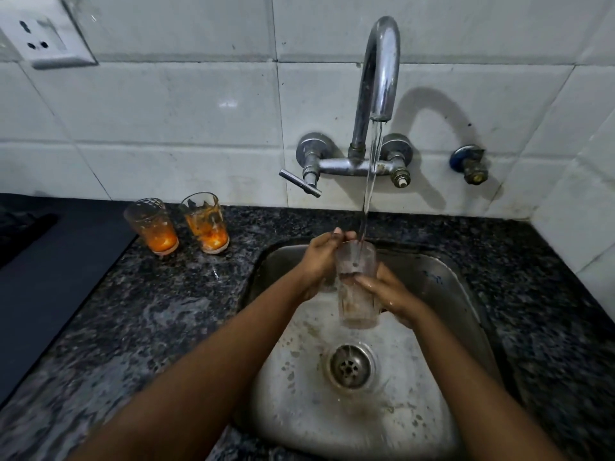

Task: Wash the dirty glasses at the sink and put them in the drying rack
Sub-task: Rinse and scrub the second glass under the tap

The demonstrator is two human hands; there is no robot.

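Note:
Over the steel sink [442, 281] I hold a clear glass [357, 294] upright under the running tap [379, 68]. A thin stream of water falls into its mouth. My left hand [321, 261] grips the glass at the rim and upper side. My right hand [387, 291] wraps the lower part from the right. Two dirty glasses stand on the counter to the left, smeared with orange residue: one [151, 224] further left, the other [206, 221] beside it. No drying rack is in view.
The sink has a round drain [349, 366] and a stained, wet bottom. Dark speckled granite counter [149, 311] surrounds it. A black mat [50, 271] lies at the left. On the tiled wall are a socket [43, 31], the tap lever [299, 183] and a separate valve [471, 163].

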